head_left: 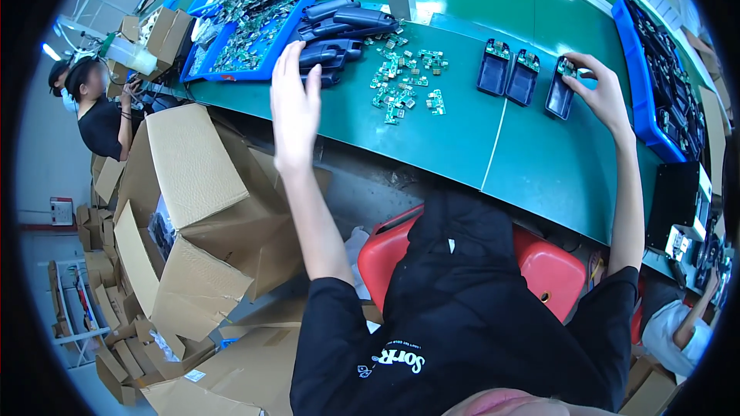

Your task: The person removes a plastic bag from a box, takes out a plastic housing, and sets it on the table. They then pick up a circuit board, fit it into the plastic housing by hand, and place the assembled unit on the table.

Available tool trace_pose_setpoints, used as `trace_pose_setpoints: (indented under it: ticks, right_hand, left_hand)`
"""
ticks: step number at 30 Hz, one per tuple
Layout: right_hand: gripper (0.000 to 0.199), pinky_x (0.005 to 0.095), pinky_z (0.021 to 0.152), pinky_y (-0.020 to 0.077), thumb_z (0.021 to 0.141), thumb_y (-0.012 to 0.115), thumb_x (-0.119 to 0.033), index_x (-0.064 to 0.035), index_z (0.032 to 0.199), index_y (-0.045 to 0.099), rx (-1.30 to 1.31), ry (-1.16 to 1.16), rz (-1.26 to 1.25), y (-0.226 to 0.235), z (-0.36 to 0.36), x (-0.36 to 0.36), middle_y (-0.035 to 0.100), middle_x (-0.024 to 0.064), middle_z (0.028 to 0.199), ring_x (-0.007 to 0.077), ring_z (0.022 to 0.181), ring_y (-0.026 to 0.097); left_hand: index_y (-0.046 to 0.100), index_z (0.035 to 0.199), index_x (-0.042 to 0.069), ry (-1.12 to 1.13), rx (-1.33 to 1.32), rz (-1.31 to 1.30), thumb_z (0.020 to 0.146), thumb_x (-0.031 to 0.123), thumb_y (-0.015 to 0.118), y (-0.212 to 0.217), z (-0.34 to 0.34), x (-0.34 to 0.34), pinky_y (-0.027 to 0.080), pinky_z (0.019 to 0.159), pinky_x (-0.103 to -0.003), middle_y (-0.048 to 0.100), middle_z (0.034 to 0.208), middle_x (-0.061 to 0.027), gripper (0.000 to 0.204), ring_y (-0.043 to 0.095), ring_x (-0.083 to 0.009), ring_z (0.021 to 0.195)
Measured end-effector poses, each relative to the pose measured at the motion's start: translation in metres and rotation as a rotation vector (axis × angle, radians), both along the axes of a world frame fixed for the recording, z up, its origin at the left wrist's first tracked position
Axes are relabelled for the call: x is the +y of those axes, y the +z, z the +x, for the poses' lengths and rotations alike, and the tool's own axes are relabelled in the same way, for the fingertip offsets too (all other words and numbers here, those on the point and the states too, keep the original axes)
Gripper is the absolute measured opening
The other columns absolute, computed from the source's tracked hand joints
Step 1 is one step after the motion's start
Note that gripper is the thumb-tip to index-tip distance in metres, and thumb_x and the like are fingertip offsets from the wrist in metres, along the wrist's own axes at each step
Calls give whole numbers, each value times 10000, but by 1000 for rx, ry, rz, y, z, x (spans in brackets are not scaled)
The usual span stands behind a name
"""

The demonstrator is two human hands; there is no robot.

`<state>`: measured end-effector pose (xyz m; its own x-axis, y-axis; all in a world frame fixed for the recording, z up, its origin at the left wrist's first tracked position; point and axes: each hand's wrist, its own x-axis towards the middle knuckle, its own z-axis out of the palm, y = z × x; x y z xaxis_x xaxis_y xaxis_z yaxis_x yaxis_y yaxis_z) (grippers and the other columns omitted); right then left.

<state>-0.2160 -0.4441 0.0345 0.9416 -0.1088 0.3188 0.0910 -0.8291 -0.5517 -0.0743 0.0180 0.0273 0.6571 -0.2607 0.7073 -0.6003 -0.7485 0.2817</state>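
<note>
My right hand [600,94] pinches the upper end of a dark blue plastic casing [559,100] on the green table. A small green circuit board [569,67] sits at that end, partly behind my fingers. Left of it lie two similar open casings, one [493,73] beside the other [523,83], each with a board at its top end. My left hand [294,112] is raised at the table edge, fingers stretched out and nothing visible in it. Nearest to it is a pile of dark casings [339,27]. Loose green circuit boards [401,77] are scattered right of that pile.
A blue bin [267,69] full of circuit boards stands at the far left of the table [447,142]; another blue bin [646,100] of casings is at the right. A large open cardboard box [200,162] stands left. One person [100,119] is far left, another [678,327] at right.
</note>
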Motion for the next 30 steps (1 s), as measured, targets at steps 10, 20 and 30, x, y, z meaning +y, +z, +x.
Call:
trace_pose_setpoints:
  ticks: [10, 20, 30]
  right_hand:
    - [361, 346, 978, 472, 846, 709, -103, -38, 1196, 652, -55, 120, -232, -2, 25, 14, 674, 112, 1172, 247, 1112, 631]
    - [302, 386, 961, 504, 886, 635, -67, -59, 1187, 647, -111, 682, -256, -6, 58, 166, 652, 112, 1162, 301, 1134, 605]
    - [171, 367, 902, 515, 879, 648, -85, -54, 1047, 648, 102, 722, -417, -7, 67, 167, 662, 53, 1109, 258, 1068, 622]
  left_hand:
    - [606, 1277, 42, -195, 397, 245, 806, 135, 761, 9, 63, 30, 481, 972, -392, 582, 1295, -168, 505, 584, -351, 1159]
    - [620, 1262, 40, -164, 492, 377, 690, 250, 871, 17, 68, 28, 487, 945, -381, 597, 1153, -128, 659, 590, -290, 1087]
    - [523, 1310, 2, -327, 501, -129, 867, 219, 746, 24, 21, 24, 488, 933, -366, 597, 1119, -121, 542, 628, -243, 1027]
